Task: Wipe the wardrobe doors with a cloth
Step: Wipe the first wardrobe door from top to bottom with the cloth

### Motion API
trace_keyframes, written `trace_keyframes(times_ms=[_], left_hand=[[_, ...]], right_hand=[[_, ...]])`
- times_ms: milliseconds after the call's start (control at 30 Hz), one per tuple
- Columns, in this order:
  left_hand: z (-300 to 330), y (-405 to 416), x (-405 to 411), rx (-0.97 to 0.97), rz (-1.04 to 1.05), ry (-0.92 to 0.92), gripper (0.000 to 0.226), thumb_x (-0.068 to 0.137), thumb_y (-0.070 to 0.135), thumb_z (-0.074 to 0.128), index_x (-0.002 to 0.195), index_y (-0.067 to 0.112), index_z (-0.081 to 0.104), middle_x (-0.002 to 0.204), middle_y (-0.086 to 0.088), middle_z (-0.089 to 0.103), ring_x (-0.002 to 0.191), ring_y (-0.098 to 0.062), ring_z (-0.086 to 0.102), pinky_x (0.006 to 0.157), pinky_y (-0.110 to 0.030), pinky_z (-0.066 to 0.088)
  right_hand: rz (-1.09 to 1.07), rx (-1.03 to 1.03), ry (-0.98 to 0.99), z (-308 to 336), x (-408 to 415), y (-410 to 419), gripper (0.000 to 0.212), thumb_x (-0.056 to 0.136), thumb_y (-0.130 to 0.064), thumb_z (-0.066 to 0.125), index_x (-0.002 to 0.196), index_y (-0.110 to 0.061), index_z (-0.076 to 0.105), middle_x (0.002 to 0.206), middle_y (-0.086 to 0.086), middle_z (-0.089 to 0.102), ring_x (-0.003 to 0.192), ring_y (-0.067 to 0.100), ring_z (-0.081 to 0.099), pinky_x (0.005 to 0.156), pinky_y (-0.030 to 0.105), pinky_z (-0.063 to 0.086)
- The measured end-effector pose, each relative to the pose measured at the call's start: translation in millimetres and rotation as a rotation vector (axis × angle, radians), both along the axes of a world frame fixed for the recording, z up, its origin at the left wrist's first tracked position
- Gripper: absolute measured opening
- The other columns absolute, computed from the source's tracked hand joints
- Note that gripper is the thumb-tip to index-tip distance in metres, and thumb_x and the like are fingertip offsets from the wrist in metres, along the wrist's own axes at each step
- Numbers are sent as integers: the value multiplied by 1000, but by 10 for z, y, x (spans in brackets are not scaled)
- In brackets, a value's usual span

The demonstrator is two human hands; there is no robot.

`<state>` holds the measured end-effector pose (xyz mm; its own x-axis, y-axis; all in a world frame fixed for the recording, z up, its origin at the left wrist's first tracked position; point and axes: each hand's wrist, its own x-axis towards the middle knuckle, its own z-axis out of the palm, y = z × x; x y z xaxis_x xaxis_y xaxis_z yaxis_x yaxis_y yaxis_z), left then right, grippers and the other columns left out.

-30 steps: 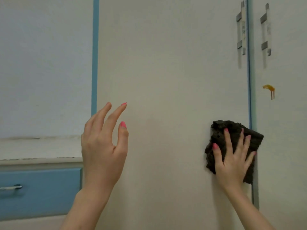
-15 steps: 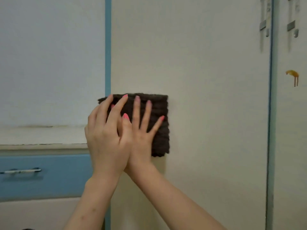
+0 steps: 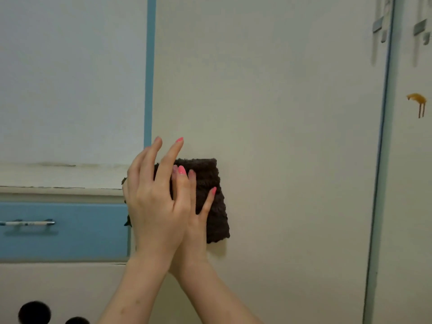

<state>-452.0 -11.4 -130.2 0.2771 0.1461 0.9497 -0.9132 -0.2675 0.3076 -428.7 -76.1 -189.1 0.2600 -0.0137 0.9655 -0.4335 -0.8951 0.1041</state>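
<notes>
A dark brown folded cloth (image 3: 211,197) lies flat against the cream wardrobe door (image 3: 292,136), close to the door's left blue edge. My right hand (image 3: 198,218) presses it to the door with fingers spread; most of that hand is hidden. My left hand (image 3: 154,202) hovers in front of the right one, fingers apart, holding nothing. A second door (image 3: 411,206) stands at the far right with an orange-brown drip stain (image 3: 417,101) on it.
Metal handles (image 3: 379,26) sit at the top right on both doors. To the left are a pale wall panel (image 3: 70,78), a ledge, and a blue drawer (image 3: 70,230) with a bar handle (image 3: 27,222). Two dark round shapes (image 3: 34,312) show at bottom left.
My right hand slid the cloth from the door's right edge across to its left side, then a little lower. The left hand stayed raised and now overlaps the right.
</notes>
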Motion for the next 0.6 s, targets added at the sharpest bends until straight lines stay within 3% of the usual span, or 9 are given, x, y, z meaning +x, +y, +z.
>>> trace_keyframes(times_ms=[100, 167, 267, 467, 600], left_hand=[[-2, -61, -79, 6, -16, 1, 44, 90, 27, 38, 133, 26, 48, 141, -3, 47, 131, -20, 37, 107, -21, 18], [-9, -93, -99, 3, -12, -11, 44, 91, 27, 39, 133, 23, 48, 140, -4, 48, 129, -22, 39, 107, -16, 15], [-18, -128, -113, -10, -7, -15, 43, 92, 28, 38, 133, 22, 49, 140, -4, 48, 129, -22, 39, 105, -10, 11], [-28, -180, -111, 20, -15, -18, 43, 92, 30, 36, 133, 24, 49, 140, -2, 47, 129, -20, 38, 105, -14, 15], [-58, -168, -76, 21, -26, -25, 43, 93, 30, 35, 133, 23, 49, 140, -3, 47, 129, -19, 37, 105, -9, 12]], right_hand=[[42, -30, 7, 20, -218, -209, 75, 94, -51, 35, 151, -26, -6, 159, 3, 9, 147, 27, 7, 111, 64, 10], [25, 9, -39, 12, -442, -538, 66, 93, -53, 38, 150, -37, 9, 158, 5, 17, 146, 29, 9, 110, 66, 8], [-100, 85, -104, 124, -830, -1107, 56, 92, -54, 36, 145, -39, 26, 156, 10, 20, 144, 34, 13, 109, 68, 10], [-153, 346, -234, 419, -1488, -1872, 62, 92, -61, 23, 149, -36, 19, 159, 10, 8, 146, 33, 3, 109, 68, 5], [-123, 409, -248, 363, -1749, -2109, 64, 91, -65, 20, 149, -38, 13, 160, 5, -1, 147, 27, -7, 112, 61, -3]])
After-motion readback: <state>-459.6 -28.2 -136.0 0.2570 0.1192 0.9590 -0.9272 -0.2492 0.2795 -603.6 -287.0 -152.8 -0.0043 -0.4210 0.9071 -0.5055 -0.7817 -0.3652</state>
